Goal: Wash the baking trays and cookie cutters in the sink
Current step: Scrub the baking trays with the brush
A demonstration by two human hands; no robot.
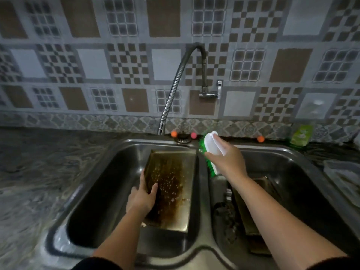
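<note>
You've got two bare forearms in view, no gloves, no watch, no rings or bands visible. Left hand (143,197) & right hand (227,159) both uncovered. Dark sleeves, black-ish, look pushed up toward the elbows; only the cuffs show at the bottom edge. Right cuff has a fuzzy knit-like edge. No logos or markings visible on the fabric.

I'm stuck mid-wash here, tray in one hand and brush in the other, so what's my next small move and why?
Probably bring the scrub brush in your right hand down onto the baking tray. Your left hand already grips the tray's edge in the left basin, brown residue coats its inside, and the brush is raised over the divider, not touching it.
</note>
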